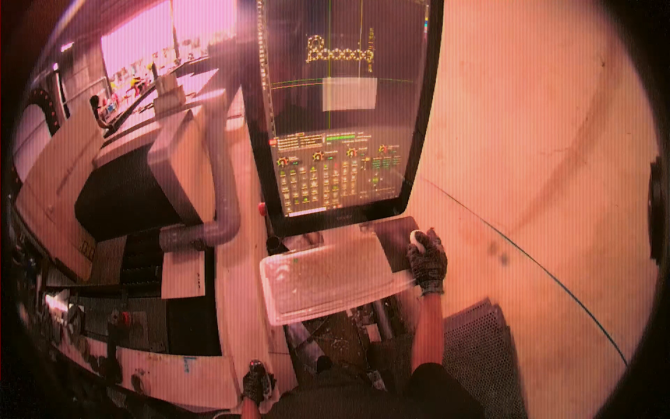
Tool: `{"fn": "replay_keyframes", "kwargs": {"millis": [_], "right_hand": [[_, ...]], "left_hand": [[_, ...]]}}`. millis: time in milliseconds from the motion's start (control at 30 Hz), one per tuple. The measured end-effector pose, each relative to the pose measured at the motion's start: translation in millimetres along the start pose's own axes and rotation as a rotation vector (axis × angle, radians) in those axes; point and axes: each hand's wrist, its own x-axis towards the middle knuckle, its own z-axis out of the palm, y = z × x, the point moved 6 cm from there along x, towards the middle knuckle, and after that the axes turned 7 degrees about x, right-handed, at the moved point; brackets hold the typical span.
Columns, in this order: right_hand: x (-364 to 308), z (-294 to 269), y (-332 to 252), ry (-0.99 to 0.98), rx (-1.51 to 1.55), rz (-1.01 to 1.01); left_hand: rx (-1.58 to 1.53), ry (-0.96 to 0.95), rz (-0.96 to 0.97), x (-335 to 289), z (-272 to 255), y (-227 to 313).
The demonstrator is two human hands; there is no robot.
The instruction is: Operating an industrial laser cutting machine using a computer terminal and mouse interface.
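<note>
My right hand (pixel 428 262), in a dark patterned work glove, is curled over a pale computer mouse (pixel 417 241). Beneath the mouse lies a dark mouse pad (pixel 388 239), at the right end of a small shelf. Left of it sits a pale, shiny tray-like cover (pixel 328 276); what is under it is unclear. Above the shelf stands a tall touch-screen monitor (pixel 349 105) showing a line drawing, dials and rows of icons. My left hand (pixel 257 384), gloved too, is low beside the machine's pale edge with its fingers curled; whatever they hold is hidden.
A large machine with a pale housing (pixel 185 164) and a thick bent pipe (pixel 225 174) fills the left side. A thin cable (pixel 520 244) runs across the floor at right. A perforated dark mat or panel (pixel 485 356) lies near my right forearm.
</note>
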Motion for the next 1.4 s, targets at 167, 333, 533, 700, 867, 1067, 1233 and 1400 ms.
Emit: {"fn": "replay_keyframes", "kwargs": {"millis": [167, 333, 533, 700, 867, 1067, 1233, 1400], "right_hand": [[-1.3, 0.4, 3.1, -0.004, 0.012, 0.035], [-1.8, -0.8, 2.8, 0.007, 0.018, 0.012], [-0.2, -2.5, -0.2, 0.0, 0.061, 0.042], [-0.6, -2.9, -1.9, -0.001, 0.012, 0.029], [-0.9, -3.0, -0.6, 0.003, 0.077, 0.044], [0.1, -1.0, 2.4, -0.012, 0.058, 0.052], [-0.9, 0.7, 3.4, 0.012, 0.012, 0.0], [-1.1, 0.8, 1.1, 0.019, -0.058, -0.023]], "left_hand": [[0.08, -0.009, 0.052, -5.7, 1.6, 3.3], [0.275, 0.028, 0.028, -23.4, 9.2, 18.6], [0.529, 0.025, 0.056, -5.5, 0.4, 12.1], [0.084, 0.026, -0.026, 6.3, -5.2, -5.3], [0.098, 0.024, -0.022, -4.3, 2.4, 2.2], [0.13, 0.028, -0.031, -1.7, 0.8, 3.4], [0.098, 0.013, 0.04, -5.8, 3.6, 3.8], [0.123, 0.06, -0.007, -7.2, 4.0, 7.0]]}}
